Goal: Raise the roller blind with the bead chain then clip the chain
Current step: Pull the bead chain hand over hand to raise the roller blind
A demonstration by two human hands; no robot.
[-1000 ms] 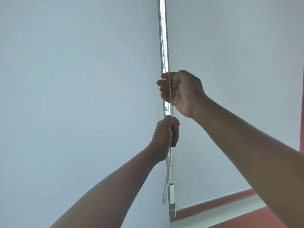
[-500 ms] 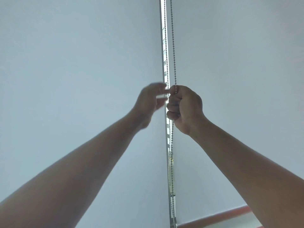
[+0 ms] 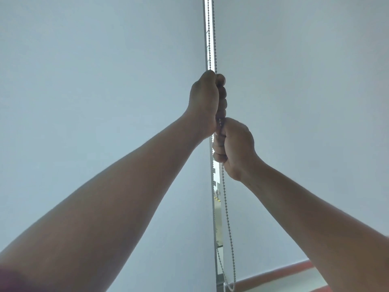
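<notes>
Now left hand [image 3: 205, 102] above right hand [image 3: 233, 144].

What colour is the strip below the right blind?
Reddish-orange strip, seen in the head view at the lower right, under the pale blind.

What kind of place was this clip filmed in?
Probably indoors at a window: two pale grey fabric roller blinds hang side by side, a beaded metal pull chain runs down the bright gap between them, and a red-trimmed sill shows below.
</notes>
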